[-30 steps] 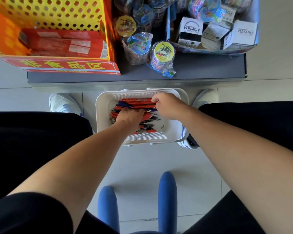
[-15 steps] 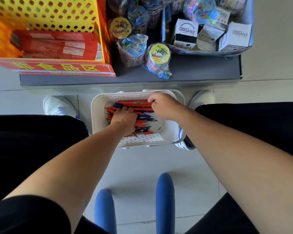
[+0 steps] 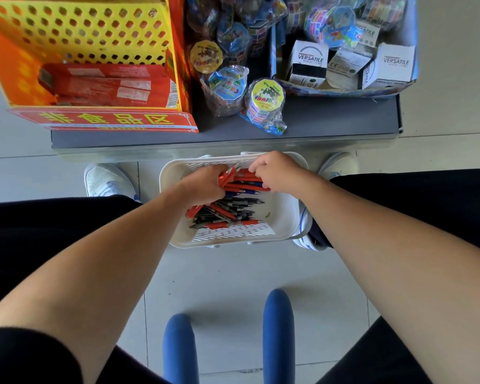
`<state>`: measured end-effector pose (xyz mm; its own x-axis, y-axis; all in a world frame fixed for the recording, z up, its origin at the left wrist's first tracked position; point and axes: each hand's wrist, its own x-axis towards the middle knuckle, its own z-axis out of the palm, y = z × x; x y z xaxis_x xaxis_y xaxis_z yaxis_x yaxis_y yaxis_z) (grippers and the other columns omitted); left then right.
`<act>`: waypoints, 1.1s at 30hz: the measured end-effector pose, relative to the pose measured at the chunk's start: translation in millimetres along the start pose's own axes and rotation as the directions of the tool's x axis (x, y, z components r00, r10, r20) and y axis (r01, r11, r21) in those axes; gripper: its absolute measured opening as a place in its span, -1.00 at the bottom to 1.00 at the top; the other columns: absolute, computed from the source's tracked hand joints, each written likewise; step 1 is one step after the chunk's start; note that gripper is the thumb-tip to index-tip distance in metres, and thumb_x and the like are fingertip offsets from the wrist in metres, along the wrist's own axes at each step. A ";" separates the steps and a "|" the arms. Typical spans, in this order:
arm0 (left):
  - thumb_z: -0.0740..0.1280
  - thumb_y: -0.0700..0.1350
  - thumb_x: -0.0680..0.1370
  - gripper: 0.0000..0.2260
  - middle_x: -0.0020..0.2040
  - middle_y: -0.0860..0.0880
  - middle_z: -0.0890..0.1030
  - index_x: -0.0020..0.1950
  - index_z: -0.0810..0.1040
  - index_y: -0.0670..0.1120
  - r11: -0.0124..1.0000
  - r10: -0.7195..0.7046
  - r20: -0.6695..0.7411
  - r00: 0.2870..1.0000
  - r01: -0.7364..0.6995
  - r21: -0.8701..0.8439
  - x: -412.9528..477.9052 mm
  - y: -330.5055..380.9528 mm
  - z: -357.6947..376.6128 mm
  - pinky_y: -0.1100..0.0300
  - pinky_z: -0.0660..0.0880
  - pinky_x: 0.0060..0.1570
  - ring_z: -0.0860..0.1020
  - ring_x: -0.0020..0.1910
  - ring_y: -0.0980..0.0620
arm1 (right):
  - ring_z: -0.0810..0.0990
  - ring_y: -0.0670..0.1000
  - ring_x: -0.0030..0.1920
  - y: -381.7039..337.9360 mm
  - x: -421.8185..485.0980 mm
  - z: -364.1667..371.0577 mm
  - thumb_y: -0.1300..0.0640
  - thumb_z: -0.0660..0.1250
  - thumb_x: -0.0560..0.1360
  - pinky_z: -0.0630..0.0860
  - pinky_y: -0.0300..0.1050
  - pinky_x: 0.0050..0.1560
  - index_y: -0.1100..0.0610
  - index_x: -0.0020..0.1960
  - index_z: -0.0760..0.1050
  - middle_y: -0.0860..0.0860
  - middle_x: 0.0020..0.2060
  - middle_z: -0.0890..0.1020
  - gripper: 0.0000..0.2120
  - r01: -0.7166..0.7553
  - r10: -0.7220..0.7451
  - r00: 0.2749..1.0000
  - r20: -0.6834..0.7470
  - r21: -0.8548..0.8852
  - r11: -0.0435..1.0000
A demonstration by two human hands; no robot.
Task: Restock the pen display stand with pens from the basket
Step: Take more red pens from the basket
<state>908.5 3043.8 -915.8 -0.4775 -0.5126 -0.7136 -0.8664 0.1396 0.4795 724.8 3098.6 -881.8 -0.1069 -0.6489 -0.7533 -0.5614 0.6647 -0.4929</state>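
gathering step: inside the white plastic basket (image 3: 284,217) on the floor (image 3: 233,273), the left hand (image 3: 204,187) grips a bunch of red and blue plastic pens (image 3: 243,187), and the right hand (image 3: 275,173) pinches the same bunch. next move, i think: lift it up to the yellow perforated display stand (image 3: 89,37).

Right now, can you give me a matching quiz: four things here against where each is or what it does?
1 white slotted plastic basket
2 yellow perforated display stand
3 white VERSATILE boxes
4 left hand

A grips red pens
B on the floor between white shoes
C left on the grey shelf
D right on the grey shelf

Pairs: 1-B, 2-C, 3-D, 4-A.
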 end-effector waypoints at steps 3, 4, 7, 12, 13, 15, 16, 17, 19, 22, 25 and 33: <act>0.37 -0.30 0.41 -0.78 -0.22 -0.10 0.60 -0.04 0.50 -0.04 0.995 -0.010 0.088 0.996 0.019 -0.100 -2.8 2.1 0.3 0.07 0.58 -0.28 0.56 -0.37 -0.01 | 0.63 0.03 -0.03 0.2 0.0 0.1 0.22 0.09 0.62 0.63 -0.02 -0.01 0.00 0.16 0.62 -0.04 -0.06 0.63 -0.64 -0.015 0.014 1.000 0.021 0.039 0.999; 0.39 -0.30 0.41 -0.79 -0.20 -0.09 0.60 -0.08 0.50 -0.02 0.996 -0.017 0.112 0.994 0.026 -0.084 -5.2 1.1 2.7 0.09 0.55 -0.25 0.56 -0.33 0.00 | 0.64 0.06 -0.01 -0.4 -0.8 0.2 0.21 0.08 0.61 0.64 0.02 0.03 -0.02 0.15 0.62 0.00 -0.01 0.64 -0.64 -0.018 0.017 1.000 0.024 0.043 0.999; 0.45 -0.24 0.41 -0.86 -0.27 -0.06 0.59 -0.13 0.52 -0.10 0.984 -0.089 0.171 0.981 0.113 -0.137 -14.0 -8.5 14.6 0.16 0.46 -0.26 0.55 -0.29 0.00 | 0.65 0.10 0.00 -1.0 -0.4 0.3 0.21 0.08 0.61 0.65 0.05 0.05 -0.05 0.09 0.61 0.03 0.01 0.65 -0.65 -0.033 0.031 0.999 0.027 0.048 0.998; 0.41 -0.27 0.48 -0.89 -0.27 -0.10 0.61 -0.10 0.50 -0.13 0.912 -0.139 0.174 0.975 0.195 -0.362 -14.5 -23.9 19.9 0.03 0.62 -0.19 0.60 -0.35 -0.03 | 0.64 0.07 -0.02 0.8 1.8 0.5 0.22 0.09 0.62 0.62 -0.06 -0.08 0.00 0.17 0.62 -0.02 -0.08 0.62 -0.65 -0.040 0.038 0.999 0.028 0.074 0.996; 0.40 -0.27 0.49 -0.89 -0.28 -0.11 0.60 -0.07 0.50 -0.14 0.902 -0.134 0.164 0.977 0.189 -0.387 -14.0 -23.7 17.6 0.03 0.61 -0.21 0.59 -0.37 -0.04 | 0.64 0.07 -0.02 0.5 2.0 1.2 0.22 0.10 0.62 0.62 -0.07 -0.10 0.00 0.19 0.62 -0.03 -0.09 0.61 -0.65 -0.040 0.038 0.999 0.029 0.077 0.996; 0.40 -0.21 0.52 -0.91 -0.30 -0.10 0.57 -0.07 0.50 -0.14 0.893 -0.133 0.138 0.982 0.179 -0.413 -13.7 -20.4 13.2 0.11 0.59 -0.33 0.56 -0.42 -0.03 | 0.64 0.07 -0.03 0.0 2.8 1.9 0.21 0.11 0.62 0.59 -0.09 -0.15 0.00 0.19 0.62 -0.03 -0.12 0.61 -0.66 -0.039 0.037 0.999 0.024 0.080 0.996; 0.42 -0.17 0.52 -0.88 -0.32 -0.08 0.56 -0.11 0.50 -0.14 0.894 -0.136 0.128 0.982 0.178 -0.411 -14.4 -17.9 12.1 0.15 0.57 -0.37 0.55 -0.42 -0.02 | 0.64 0.07 -0.03 -0.4 3.0 2.0 0.20 0.11 0.62 0.58 -0.10 -0.16 0.00 0.18 0.62 -0.04 -0.12 0.61 -0.66 -0.039 0.038 0.999 0.022 0.080 0.996; 0.44 -0.12 0.52 -0.86 -0.33 -0.05 0.57 -0.14 0.51 -0.12 0.899 -0.139 0.131 0.982 0.180 -0.399 -15.1 -15.7 12.1 0.17 0.55 -0.37 0.55 -0.41 0.00 | 0.64 0.07 -0.03 -0.6 3.2 2.0 0.19 0.12 0.63 0.58 -0.10 -0.16 0.00 0.19 0.62 -0.04 -0.12 0.61 -0.67 -0.041 0.039 0.999 0.023 0.082 0.996; 0.50 -0.06 0.46 -0.82 -0.29 -0.06 0.61 -0.11 0.54 -0.10 0.919 -0.130 0.190 0.973 0.190 -0.346 -16.0 -13.9 15.5 0.11 0.58 -0.24 0.59 -0.35 0.00 | 0.64 0.06 -0.02 -0.3 4.0 2.1 0.19 0.12 0.63 0.61 -0.08 -0.10 0.00 0.19 0.62 -0.04 -0.12 0.61 -0.67 -0.047 0.045 0.999 0.025 0.087 0.995; 0.55 -0.11 0.41 -0.77 -0.20 -0.11 0.65 -0.05 0.56 -0.13 0.939 -0.099 0.286 0.953 0.185 -0.291 -17.9 -17.2 27.8 0.07 0.60 -0.13 0.62 -0.27 -0.03 | 0.64 0.07 0.00 0.8 6.0 2.0 0.18 0.13 0.62 0.62 -0.05 -0.05 -0.02 0.17 0.63 -0.07 -0.13 0.60 -0.68 -0.053 0.051 0.998 0.024 0.093 0.994; 0.54 -0.16 0.40 -0.80 -0.19 -0.07 0.63 -0.06 0.57 -0.07 0.951 -0.073 0.272 0.959 0.150 -0.271 -21.9 -22.5 34.8 0.21 0.50 -0.20 0.61 -0.22 0.00 | 0.62 0.08 0.03 2.0 7.7 2.6 0.18 0.14 0.62 0.62 -0.03 -0.01 -0.05 0.14 0.62 -0.08 -0.12 0.59 -0.68 -0.054 0.052 0.998 0.024 0.098 0.994; 0.39 -0.20 0.53 -0.80 -0.16 -0.13 0.61 0.11 0.48 -0.06 0.912 -0.108 0.075 0.991 0.129 -0.390 -16.0 -18.3 22.8 0.14 0.55 -0.40 0.56 -0.46 0.01 | 0.64 0.08 0.01 2.5 8.1 3.0 0.20 0.12 0.62 0.64 0.05 0.06 -0.01 0.16 0.62 -0.04 -0.08 0.62 -0.66 -0.046 0.044 0.999 0.022 0.111 0.993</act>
<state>928.6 3068.7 -924.7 -0.3906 -0.4596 -0.7976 -0.7948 -0.2689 0.5441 725.0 3096.1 -890.4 -0.1133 -0.6105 -0.7839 -0.4616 0.7310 -0.5026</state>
